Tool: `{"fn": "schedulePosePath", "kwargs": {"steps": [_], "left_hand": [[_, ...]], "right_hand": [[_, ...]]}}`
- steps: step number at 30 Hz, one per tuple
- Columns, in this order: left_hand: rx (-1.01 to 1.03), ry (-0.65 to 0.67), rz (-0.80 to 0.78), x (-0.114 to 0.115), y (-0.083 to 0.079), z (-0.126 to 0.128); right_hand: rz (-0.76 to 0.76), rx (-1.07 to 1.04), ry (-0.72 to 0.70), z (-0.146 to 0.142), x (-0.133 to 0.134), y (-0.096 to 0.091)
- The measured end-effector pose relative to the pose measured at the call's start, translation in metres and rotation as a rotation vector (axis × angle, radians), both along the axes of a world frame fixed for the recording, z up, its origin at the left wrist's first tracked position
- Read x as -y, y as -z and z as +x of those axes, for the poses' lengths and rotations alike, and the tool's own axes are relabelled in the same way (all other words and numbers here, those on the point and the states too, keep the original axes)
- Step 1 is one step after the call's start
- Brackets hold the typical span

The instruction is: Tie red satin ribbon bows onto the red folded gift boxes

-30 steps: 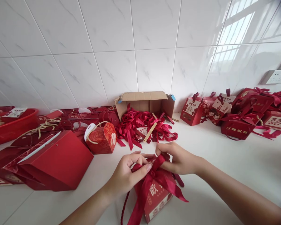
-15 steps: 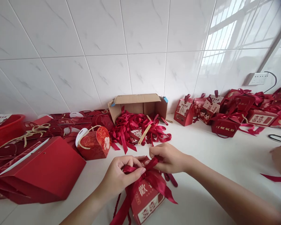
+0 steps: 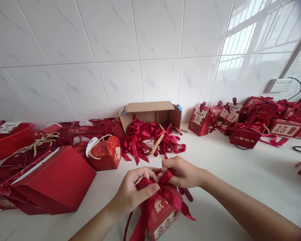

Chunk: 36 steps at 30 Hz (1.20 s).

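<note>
A small red gift box [image 3: 163, 216] with gold lettering stands on the white counter [image 3: 235, 174] close in front of me. A red satin ribbon [image 3: 170, 197] is tied over its top, its tails hanging down the front and left. My left hand [image 3: 134, 192] pinches the ribbon at the left of the knot, thumb and fingers closed. My right hand [image 3: 182, 172] pinches the ribbon at the right of the knot, fingers curled shut. A dark red cord handle [image 3: 126, 227] trails from the box.
A cardboard box [image 3: 153, 112] on its side spills loose red ribbons [image 3: 150, 139] at the wall. Large red bag [image 3: 55, 182], a small rope-handled box [image 3: 105, 152] and a red basin [image 3: 10, 140] lie left. Finished ribbon-tied boxes [image 3: 240, 125] crowd the right; a wall socket [image 3: 278, 85] is above.
Both hands stay pinched on the ribbon, working the knot with small finger shifts. My view has swung slightly; another person's hand seen at the right edge half a second ago is gone.
</note>
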State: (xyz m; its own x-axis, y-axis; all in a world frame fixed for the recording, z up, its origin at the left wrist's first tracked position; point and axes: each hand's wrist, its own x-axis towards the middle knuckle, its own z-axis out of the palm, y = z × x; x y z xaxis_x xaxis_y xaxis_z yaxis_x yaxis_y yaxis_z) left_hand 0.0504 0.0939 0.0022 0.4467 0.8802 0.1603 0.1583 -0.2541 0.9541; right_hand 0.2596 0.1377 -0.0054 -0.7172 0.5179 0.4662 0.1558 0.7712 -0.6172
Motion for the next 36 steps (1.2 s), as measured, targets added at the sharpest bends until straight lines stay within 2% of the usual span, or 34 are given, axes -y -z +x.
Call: {"fn": "schedulePosePath", "kwargs": {"steps": [3, 6, 9, 14, 22, 29, 36], "left_hand": [[0.026, -0.105, 0.044, -0.004, 0.001, -0.002], [0.048, -0.183, 0.005, -0.008, 0.003, -0.004], [0.096, -0.107, -0.052, -0.007, 0.004, -0.006], [0.142, 0.118, -0.007, -0.002, -0.001, -0.008], [0.112, 0.109, 0.039, -0.002, -0.003, -0.008], [-0.004, -0.087, 0.133, 0.003, 0.001, -0.004], [-0.117, -0.174, 0.124, 0.004, -0.001, 0.001]], "right_hand": [[-0.048, -0.013, -0.012, -0.002, 0.002, 0.001], [-0.072, -0.002, -0.025, -0.002, 0.003, 0.002], [-0.084, 0.002, -0.025, -0.002, 0.003, 0.003], [-0.106, 0.008, -0.014, -0.002, 0.002, 0.004], [-0.094, -0.009, -0.036, -0.004, 0.003, 0.005], [-0.117, -0.008, -0.015, -0.008, 0.010, 0.003], [-0.083, 0.021, 0.055, -0.008, 0.012, 0.002]]}}
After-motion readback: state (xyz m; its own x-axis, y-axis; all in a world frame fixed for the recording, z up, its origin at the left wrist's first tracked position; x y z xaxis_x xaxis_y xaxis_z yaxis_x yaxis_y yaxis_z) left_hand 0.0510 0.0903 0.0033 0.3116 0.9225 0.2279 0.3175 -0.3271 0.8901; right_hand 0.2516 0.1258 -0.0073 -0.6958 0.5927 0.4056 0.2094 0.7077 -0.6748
